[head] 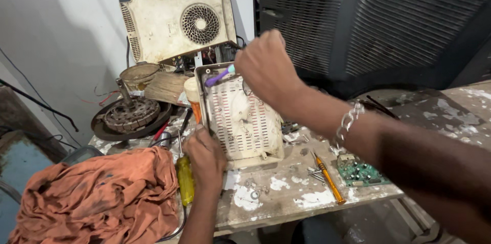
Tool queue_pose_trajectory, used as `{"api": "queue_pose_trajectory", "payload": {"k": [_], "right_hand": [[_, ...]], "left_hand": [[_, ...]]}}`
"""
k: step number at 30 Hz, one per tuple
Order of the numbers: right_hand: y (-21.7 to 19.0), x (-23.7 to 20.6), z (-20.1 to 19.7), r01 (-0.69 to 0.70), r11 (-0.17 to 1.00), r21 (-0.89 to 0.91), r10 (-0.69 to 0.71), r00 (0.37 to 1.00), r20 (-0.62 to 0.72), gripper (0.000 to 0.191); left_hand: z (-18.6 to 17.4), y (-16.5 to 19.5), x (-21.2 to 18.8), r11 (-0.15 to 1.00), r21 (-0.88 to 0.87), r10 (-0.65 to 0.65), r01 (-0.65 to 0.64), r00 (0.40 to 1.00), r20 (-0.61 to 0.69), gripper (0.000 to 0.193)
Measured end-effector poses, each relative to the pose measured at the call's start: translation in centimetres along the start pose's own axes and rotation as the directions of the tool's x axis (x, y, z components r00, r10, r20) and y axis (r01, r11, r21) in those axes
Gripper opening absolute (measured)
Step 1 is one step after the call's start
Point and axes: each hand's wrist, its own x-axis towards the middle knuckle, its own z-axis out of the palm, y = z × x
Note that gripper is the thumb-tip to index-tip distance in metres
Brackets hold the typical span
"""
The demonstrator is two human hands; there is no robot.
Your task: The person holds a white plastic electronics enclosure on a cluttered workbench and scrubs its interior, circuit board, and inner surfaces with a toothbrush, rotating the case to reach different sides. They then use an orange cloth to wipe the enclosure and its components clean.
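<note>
Nearest, the person's left hand (204, 154) comes up from the near edge of the bench and clamps the near-left corner of a slotted cream panel (240, 116), fingers curled over its metal rim and thumb pressed against the side, so the panel stands propped up on its near edge and leans away. Just left of that hand a yellow-handled screwdriver (185, 177) lies on the paint-flecked table (286, 198), its handle beside a crumpled orange cloth (97, 198) that covers the near-left corner. To the right, an orange screwdriver (330, 180) and a small green circuit board (360, 171) rest on the tabletop, with loose screws scattered between them and the panel. Farther back, the right hand (266, 67), a chain bracelet (349, 119) on its wrist, is closed tight around a purple brush (219, 76), whose head sticks out to the left and meets the far-left corner of the panel. Left of the panel sits a round coil disc (130, 116) on a dark plate. Farthest away, a dirty cream housing with a round fan grille (176, 21) leans against the wall.
</note>
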Motion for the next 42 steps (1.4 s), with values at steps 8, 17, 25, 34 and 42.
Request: {"api": "queue_pose_trajectory", "payload": {"k": [8, 17, 25, 34, 42], "right_hand": [[0.0, -0.5, 1.4, 0.323, 0.85, 0.417, -0.287, 0.946, -0.147, 0.015], [-3.9, -0.2, -1.6, 0.389, 0.914, 0.116, -0.403, 0.906, 0.128, 0.019], [1.5, 4.9, -1.0, 0.286, 0.958, -0.009, -0.285, 0.958, 0.025, 0.018], [-4.4, -0.2, -0.7, 0.464, 0.843, 0.271, -0.478, 0.878, -0.017, 0.017], [-3.7, 2.4, -1.0, 0.422, 0.888, 0.183, -0.431, 0.902, 0.014, 0.023]], "left_hand": [[-1.1, 0.7, -0.2, 0.998, 0.018, -0.06, 0.059, 0.998, 0.028, 0.057], [-0.7, -1.2, 0.3, 0.99, 0.012, 0.141, -0.14, 0.99, -0.028, 0.054], [-1.2, -0.2, 0.2, 1.0, -0.01, -0.029, 0.03, 0.997, 0.069, 0.053], [-0.9, -1.3, 0.6, 0.997, -0.037, -0.062, 0.063, 0.998, 0.02, 0.055], [-0.9, -0.8, 0.4, 0.999, 0.011, 0.045, -0.045, 0.999, -0.004, 0.05]]}}
